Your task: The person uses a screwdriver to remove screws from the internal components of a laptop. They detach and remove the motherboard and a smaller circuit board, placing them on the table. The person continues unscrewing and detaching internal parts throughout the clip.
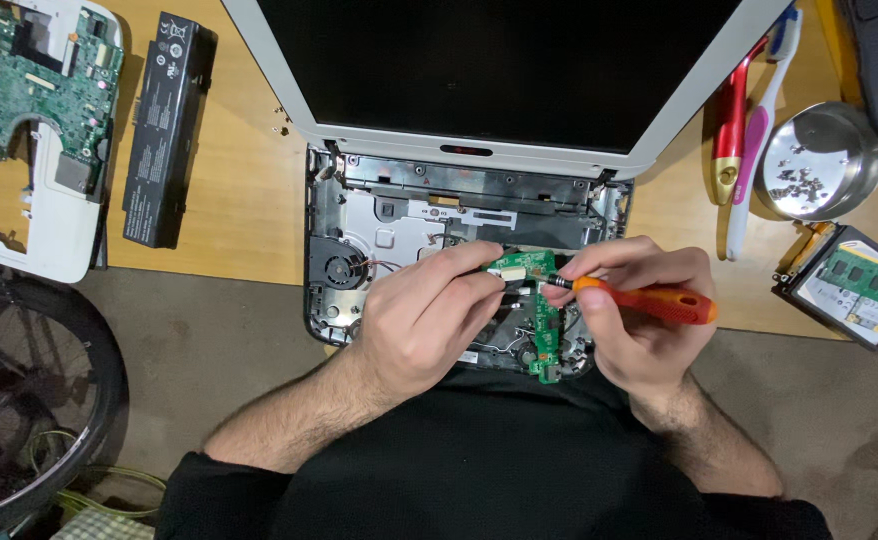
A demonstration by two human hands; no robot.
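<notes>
An opened white laptop (359, 140) lies on the wooden table with its base stripped down to the chassis. A small green circuit board (543, 330) sits at the chassis's near right side. My left hand (424, 320) pinches the top end of that board with thumb and fingers. My right hand (639, 320) grips an orange-handled screwdriver (649, 300), its dark tip pointing left at the board's upper part. The cooling fan (339, 270) shows at the chassis's left.
At the left lie a black battery pack (164, 130) and a green mainboard (44, 80) on a white cover. At the right are a metal bowl of screws (819, 160), a red tool, a toothbrush (759, 130), and a drive with a memory module (854, 285). A dark wheel (29, 400) stands lower left.
</notes>
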